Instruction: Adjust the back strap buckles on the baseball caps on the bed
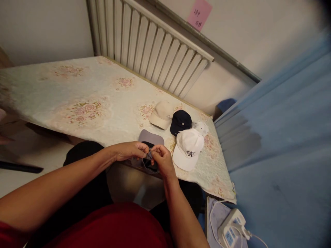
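Note:
A grey cap (152,136) lies upside down at the front edge of the table, its brim pointing away from me and its dark inside partly showing. Over it, the fingers of my left hand (131,151) and my right hand (163,161) almost meet. Each hand pinches a narrow grey strap (149,154) of this cap; its fine details are too small to make out. Right of my hands sits a white cap (190,146) with black letters. Behind it are a dark navy cap (181,121), a beige cap (161,113) and another white cap (202,128), partly covered.
A flower-patterned cloth covers the table (103,93). A radiator (147,44) runs along the wall behind it. Blue curtain (279,137) hangs at the right. A power strip (231,227) with white cables lies low at the right. My legs are under the table edge.

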Available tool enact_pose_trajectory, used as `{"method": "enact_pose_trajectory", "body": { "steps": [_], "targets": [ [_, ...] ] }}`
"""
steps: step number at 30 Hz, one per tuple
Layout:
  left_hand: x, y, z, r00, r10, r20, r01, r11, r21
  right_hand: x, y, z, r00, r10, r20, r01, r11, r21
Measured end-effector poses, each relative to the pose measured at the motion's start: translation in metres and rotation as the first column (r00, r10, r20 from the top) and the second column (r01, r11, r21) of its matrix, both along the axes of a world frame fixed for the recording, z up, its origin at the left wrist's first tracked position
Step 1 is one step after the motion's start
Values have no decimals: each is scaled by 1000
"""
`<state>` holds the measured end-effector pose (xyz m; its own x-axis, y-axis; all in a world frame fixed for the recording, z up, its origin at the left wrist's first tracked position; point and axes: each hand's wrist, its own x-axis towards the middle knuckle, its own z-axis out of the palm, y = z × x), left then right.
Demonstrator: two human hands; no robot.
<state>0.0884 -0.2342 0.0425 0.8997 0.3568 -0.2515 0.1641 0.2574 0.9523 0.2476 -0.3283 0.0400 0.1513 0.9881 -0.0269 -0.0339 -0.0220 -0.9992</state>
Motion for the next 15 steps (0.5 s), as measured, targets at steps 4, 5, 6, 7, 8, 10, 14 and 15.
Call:
{"method": "enact_pose_trajectory", "body": {
  "steps": [4, 5, 6, 7, 8, 10, 14, 15],
  "targets": [
    [1, -4, -2, 998, 45, 38, -45, 999, -9, -3, 0, 0, 996, -76, 37, 76, 997, -6],
    [1, -5, -3, 997, 56, 43, -56, 998, -13, -4, 0, 0, 994, -94, 47, 95, 995, -8],
    [1, -5, -4, 997, 65, 47, -65, 998, -15, -5, 0, 0, 992, -110, 58, 111, 994, -10],
    [1, -5, -6, 996, 71, 51, -71, 997, -17, -5, 0, 0, 990, -124, 70, 125, 992, -13],
    [1, -5, -8, 995, 78, 58, -77, 997, -18, -6, 0, 0, 987, -136, 84, 138, 990, -15],
    [1, -5, -10, 993, 91, 73, -89, 996, -22, -6, -1, 2, 981, -155, 119, 158, 987, -18],
    [2, -7, -11, 990, 118, 77, -115, 992, -44, -7, -3, 9, 962, -179, 205, 185, 983, -11],
    [2, -8, -11, 990, 123, 73, -120, 991, -51, -7, -4, 11, 957, -182, 226, 189, 982, -7]
  ]
}}
